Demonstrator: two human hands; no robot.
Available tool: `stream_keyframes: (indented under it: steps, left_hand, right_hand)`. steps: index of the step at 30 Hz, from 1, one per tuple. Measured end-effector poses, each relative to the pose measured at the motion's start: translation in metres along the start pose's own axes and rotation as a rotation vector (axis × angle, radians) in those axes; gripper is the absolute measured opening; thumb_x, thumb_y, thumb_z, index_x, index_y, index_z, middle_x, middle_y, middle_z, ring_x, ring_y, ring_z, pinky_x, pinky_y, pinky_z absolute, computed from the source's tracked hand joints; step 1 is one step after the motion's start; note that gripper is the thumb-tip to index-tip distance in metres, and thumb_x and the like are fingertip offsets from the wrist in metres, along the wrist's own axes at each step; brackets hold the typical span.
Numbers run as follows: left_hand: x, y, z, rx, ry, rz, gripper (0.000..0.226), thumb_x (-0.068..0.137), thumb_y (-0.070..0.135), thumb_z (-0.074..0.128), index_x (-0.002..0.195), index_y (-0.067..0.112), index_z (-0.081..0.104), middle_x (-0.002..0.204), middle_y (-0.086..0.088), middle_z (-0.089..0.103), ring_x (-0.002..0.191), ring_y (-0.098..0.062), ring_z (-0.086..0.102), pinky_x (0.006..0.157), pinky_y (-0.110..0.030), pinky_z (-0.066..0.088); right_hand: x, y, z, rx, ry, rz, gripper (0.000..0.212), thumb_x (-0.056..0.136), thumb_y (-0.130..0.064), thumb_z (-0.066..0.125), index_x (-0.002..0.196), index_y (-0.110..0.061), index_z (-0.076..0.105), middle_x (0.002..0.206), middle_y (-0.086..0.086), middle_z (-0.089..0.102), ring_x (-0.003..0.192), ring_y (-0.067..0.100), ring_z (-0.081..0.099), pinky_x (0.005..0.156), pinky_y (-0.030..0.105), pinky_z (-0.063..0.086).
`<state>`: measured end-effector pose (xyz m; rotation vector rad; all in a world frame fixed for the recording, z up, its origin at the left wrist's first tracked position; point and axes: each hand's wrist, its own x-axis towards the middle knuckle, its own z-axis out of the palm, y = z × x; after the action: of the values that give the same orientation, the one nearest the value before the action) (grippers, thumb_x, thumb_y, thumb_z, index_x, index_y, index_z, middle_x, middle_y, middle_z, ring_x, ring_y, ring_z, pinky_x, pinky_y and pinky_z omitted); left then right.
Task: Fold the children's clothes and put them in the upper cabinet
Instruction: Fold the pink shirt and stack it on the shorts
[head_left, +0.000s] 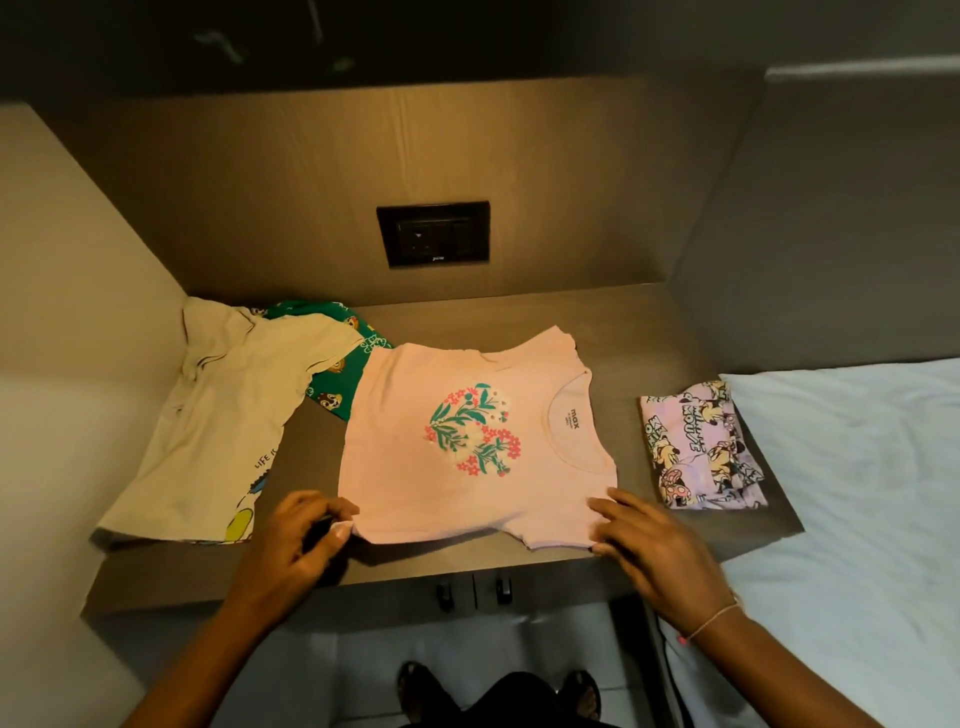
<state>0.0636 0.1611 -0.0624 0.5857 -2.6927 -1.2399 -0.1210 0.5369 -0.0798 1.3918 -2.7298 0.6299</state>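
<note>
A brown wood-grain counter (597, 322) sits in a recessed nook, with a matching wood back panel (322, 171) on the far side that carries a dark switch and socket plate (434, 234). A pale wall (67, 270) closes the nook on the left and a grey panel (831, 223) rises on the right. Just beyond the counter's right edge lies a bed with a white sheet (872, 493). Under the near edge of the counter, two cabinet door handles (472, 590) show; the doors look closed, so nothing inside can be seen. Across the top of the view runs a dark strip (too dim to tell what it is).

The pink T-shirt (457, 441) with a floral print lies flat in the middle of the counter, its neck turned to the right and its hem to the left. To its left a beige T-shirt (228, 415) is spread loosely, its far part bunched in the corner, and a green printed garment (343, 364) lies partly beneath it, touching the pink shirt's far left corner. To the right, near the bed, rests a folded lilac cartoon-print garment (701, 447), apart from the pink shirt.

The left hand (301, 535) is curled, thumb and fingers pinching the near left corner of the pink shirt at the hem. The right hand (654, 556) lies with fingers extended and slightly spread over the near sleeve, the thumb tucked at its edge; whether it grips the cloth or only presses on it cannot be told.
</note>
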Motion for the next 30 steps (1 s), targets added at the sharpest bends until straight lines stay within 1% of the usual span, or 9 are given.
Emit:
stream_keyframes:
  steps: [3, 6, 10, 13, 16, 19, 23, 27, 30]
  left_hand:
    - [-0.011, 0.0, 0.001, -0.071, -0.004, -0.034, 0.018, 0.087, 0.036, 0.059, 0.091, 0.022, 0.069, 0.105, -0.001, 0.059, 0.092, -0.018, 0.061, 0.066, -0.014, 0.053]
    - [-0.018, 0.005, -0.006, -0.211, 0.021, -0.106, 0.011, 0.086, 0.031, 0.058, 0.088, 0.024, 0.067, 0.088, 0.004, 0.066, 0.083, -0.018, 0.064, 0.062, -0.026, 0.057]
    - [-0.004, 0.018, -0.021, -0.38, 0.143, -0.198, 0.013, 0.095, 0.014, 0.054, 0.093, 0.02, 0.065, 0.088, 0.005, 0.067, 0.084, -0.018, 0.064, 0.057, -0.026, 0.058]
    - [0.033, 0.029, -0.025, -0.411, 0.152, -0.278, 0.013, 0.096, 0.02, 0.055, 0.095, 0.019, 0.067, 0.095, -0.003, 0.069, 0.089, -0.02, 0.065, 0.068, -0.029, 0.056]
    - [0.082, 0.032, -0.023, -0.4, 0.142, -0.356, 0.012, 0.095, 0.019, 0.058, 0.093, 0.017, 0.069, 0.101, -0.006, 0.069, 0.097, -0.025, 0.062, 0.084, -0.038, 0.05]
    - [0.123, 0.03, -0.017, -0.277, 0.113, -0.427, 0.008, 0.093, 0.022, 0.059, 0.09, 0.022, 0.066, 0.109, -0.006, 0.066, 0.1, -0.022, 0.059, 0.087, -0.035, 0.045]
    - [0.155, 0.022, -0.009, -0.01, 0.097, -0.47, 0.012, 0.094, 0.031, 0.057, 0.099, 0.023, 0.064, 0.117, -0.008, 0.064, 0.102, -0.024, 0.056, 0.085, -0.038, 0.047]
    - [0.161, 0.012, -0.003, 0.549, 0.118, -0.053, 0.045, 0.089, 0.047, 0.06, 0.129, 0.028, 0.055, 0.133, -0.004, 0.054, 0.12, -0.025, 0.047, 0.093, -0.044, 0.046]
    - [0.165, 0.007, -0.001, 0.785, -0.105, 0.126, 0.05, 0.088, 0.051, 0.057, 0.136, 0.038, 0.047, 0.144, 0.0, 0.04, 0.13, -0.026, 0.035, 0.103, -0.049, 0.038]
  right_hand:
    - [-0.007, -0.008, -0.004, 0.029, 0.057, 0.042, 0.012, 0.088, -0.03, 0.066, 0.09, -0.02, 0.072, 0.107, -0.001, 0.073, 0.103, 0.02, 0.067, 0.09, 0.037, 0.055]
    - [-0.014, -0.017, -0.022, 0.179, 0.032, 0.128, 0.022, 0.093, -0.044, 0.05, 0.093, -0.028, 0.065, 0.09, -0.008, 0.07, 0.081, 0.011, 0.066, 0.072, 0.027, 0.055]
    - [0.007, -0.02, -0.058, 0.421, -0.035, 0.245, 0.027, 0.094, -0.056, 0.043, 0.091, -0.034, 0.059, 0.08, -0.017, 0.067, 0.07, 0.002, 0.064, 0.056, 0.018, 0.049]
    - [0.054, -0.006, -0.075, 0.337, -0.128, 0.263, 0.018, 0.092, -0.049, 0.047, 0.086, -0.035, 0.058, 0.07, -0.011, 0.067, 0.066, 0.003, 0.064, 0.056, 0.016, 0.046]
    - [0.11, 0.014, -0.068, 0.16, -0.188, 0.337, 0.014, 0.095, -0.039, 0.05, 0.09, -0.032, 0.061, 0.081, -0.009, 0.068, 0.076, 0.011, 0.062, 0.067, 0.032, 0.052]
    - [0.156, 0.028, -0.049, 0.096, -0.263, 0.433, 0.013, 0.095, -0.034, 0.05, 0.093, -0.03, 0.062, 0.094, 0.001, 0.068, 0.083, 0.023, 0.062, 0.073, 0.042, 0.056]
    - [0.184, 0.039, -0.028, 0.022, -0.276, 0.491, 0.014, 0.096, -0.034, 0.052, 0.104, -0.031, 0.063, 0.107, 0.003, 0.067, 0.087, 0.024, 0.063, 0.075, 0.038, 0.057]
    - [0.186, 0.042, -0.014, -0.027, -0.286, 0.328, 0.044, 0.089, -0.041, 0.061, 0.131, -0.034, 0.051, 0.133, -0.002, 0.055, 0.121, 0.023, 0.047, 0.098, 0.041, 0.045]
    - [0.188, 0.039, -0.01, -0.093, -0.393, 0.219, 0.052, 0.088, -0.037, 0.064, 0.137, -0.034, 0.047, 0.139, -0.003, 0.049, 0.125, 0.023, 0.043, 0.102, 0.04, 0.042]
